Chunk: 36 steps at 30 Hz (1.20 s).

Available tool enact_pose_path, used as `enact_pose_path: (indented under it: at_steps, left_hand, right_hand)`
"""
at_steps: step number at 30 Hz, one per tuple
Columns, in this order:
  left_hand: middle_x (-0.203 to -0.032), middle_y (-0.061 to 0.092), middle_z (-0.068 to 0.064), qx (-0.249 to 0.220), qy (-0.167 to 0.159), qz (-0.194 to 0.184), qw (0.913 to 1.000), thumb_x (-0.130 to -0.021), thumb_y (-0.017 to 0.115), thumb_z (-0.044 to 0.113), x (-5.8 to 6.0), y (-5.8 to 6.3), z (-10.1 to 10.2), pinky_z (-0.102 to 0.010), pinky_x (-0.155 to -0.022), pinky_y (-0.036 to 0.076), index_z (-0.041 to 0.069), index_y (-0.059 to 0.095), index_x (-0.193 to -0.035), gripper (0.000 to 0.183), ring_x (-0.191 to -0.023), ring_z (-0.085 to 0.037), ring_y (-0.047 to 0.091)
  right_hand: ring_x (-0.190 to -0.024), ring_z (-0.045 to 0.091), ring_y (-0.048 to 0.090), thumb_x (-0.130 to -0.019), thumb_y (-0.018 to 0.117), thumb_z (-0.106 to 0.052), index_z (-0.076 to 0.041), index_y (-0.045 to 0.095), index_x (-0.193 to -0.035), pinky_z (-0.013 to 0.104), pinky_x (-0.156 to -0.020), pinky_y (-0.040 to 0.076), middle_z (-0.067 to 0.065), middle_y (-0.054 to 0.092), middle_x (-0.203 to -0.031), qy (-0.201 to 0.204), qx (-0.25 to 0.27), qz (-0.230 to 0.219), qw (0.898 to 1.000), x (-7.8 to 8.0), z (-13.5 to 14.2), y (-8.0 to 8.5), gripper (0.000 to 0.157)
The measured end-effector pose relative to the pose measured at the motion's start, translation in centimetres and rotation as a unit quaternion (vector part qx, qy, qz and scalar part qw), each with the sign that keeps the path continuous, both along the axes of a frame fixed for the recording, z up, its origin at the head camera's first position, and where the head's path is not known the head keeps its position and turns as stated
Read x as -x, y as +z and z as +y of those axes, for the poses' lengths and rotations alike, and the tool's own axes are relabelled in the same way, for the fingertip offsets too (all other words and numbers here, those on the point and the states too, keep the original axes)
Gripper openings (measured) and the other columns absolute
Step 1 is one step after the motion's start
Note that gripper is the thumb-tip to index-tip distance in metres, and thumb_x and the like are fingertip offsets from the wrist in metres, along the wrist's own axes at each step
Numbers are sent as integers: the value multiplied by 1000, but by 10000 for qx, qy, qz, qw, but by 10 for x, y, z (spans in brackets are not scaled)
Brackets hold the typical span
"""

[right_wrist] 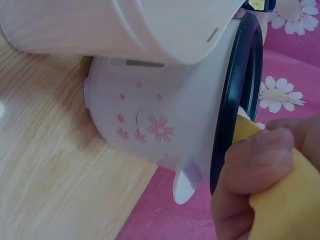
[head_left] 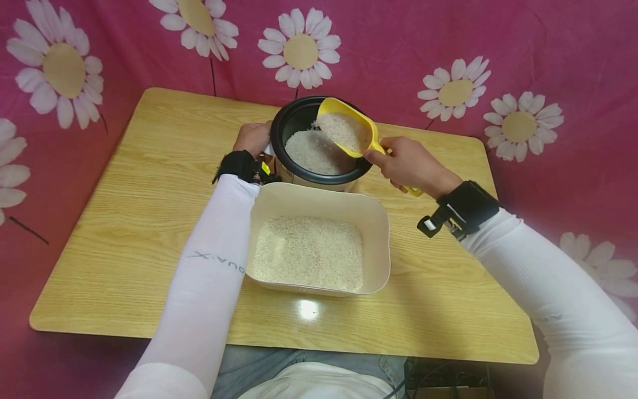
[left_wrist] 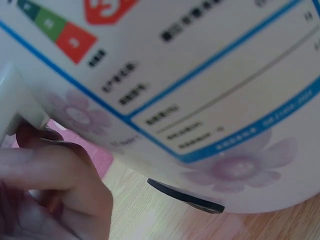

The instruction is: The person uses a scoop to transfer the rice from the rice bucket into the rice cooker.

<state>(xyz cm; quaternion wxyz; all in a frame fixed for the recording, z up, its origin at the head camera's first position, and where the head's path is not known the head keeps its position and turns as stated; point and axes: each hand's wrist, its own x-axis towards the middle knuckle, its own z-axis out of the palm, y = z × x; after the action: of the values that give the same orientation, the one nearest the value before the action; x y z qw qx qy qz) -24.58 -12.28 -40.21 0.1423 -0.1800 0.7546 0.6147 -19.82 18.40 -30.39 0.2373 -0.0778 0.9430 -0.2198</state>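
A rice cooker (head_left: 319, 177) with a black rim and flowered white body stands near the back of the table, uncovered, with rice (head_left: 310, 152) inside. My left hand (head_left: 253, 138) grips the cooker's white side handle (left_wrist: 22, 102), fingers curled beneath it. In my right hand (head_left: 413, 163) is a yellow scoop (head_left: 374, 133), held by its handle. The scoop hangs tilted over the cooker's mouth, rice in its bowl and some grains at its lip. Just in front of the cooker sits a cream bin (head_left: 319, 199) with more rice (head_left: 309, 252).
The light wooden table (head_left: 124, 221) has rounded corners. A pink cloth (head_left: 369, 50) printed with daisies hangs behind and at both sides. The front table edge lies close to the person's lap. Below it at the right are dark cables (head_left: 438, 382).
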Motion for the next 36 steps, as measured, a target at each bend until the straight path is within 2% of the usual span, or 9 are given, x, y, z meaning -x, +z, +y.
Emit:
enact_pose_path:
  at_steps: [7,10,17,20,27,36]
  left_hand:
    - [-93,60,-4,-37,77,-112,9999,-102,54,48,4,-1,1,-24,-55,50,11,68,-110,40,-72,-16,57]
    - [-94,60,-4,-95,100,-154,9998,-103,54,48,4,-1,2,-24,-55,49,12,67,-109,39,-73,-17,57]
    - [-89,60,-4,-202,182,-31,9996,-101,58,46,6,-3,3,-23,-52,49,12,68,-101,35,-67,-14,56]
    - [-89,60,-3,-195,190,-29,9996,-101,57,45,5,-3,3,-23,-52,48,12,68,-101,35,-68,-15,57]
    - [-91,60,-3,-303,300,-75,9991,-101,59,45,1,-1,4,-22,-55,48,12,69,-106,35,-76,-16,56]
    - [-91,60,-2,-295,288,41,9991,-100,60,45,-1,1,4,-22,-56,50,11,69,-106,35,-80,-17,57]
  right_hand:
    - [-52,22,55,-104,51,-51,-9,56,-108,32,-47,45,4,54,-67,52,-161,303,9994,4,1,1,42]
    - [-50,22,54,-105,51,-49,-8,55,-108,32,-46,44,4,54,-64,116,-207,551,9982,6,1,3,41]
    - [-51,22,55,-105,52,-46,-7,56,-117,32,-45,46,6,55,-68,157,-250,904,9955,9,3,7,41]
    - [-53,22,57,-105,52,-46,-5,56,-113,31,-46,46,7,56,-71,138,-358,1081,9934,10,3,7,42]
    - [-66,27,53,-104,53,-41,-2,56,-106,32,-55,40,12,54,-81,164,-721,1863,9797,12,2,3,40]
    - [-64,32,55,-103,53,-38,-1,54,-109,33,-53,42,14,54,-81,102,-960,2471,9642,10,2,0,38]
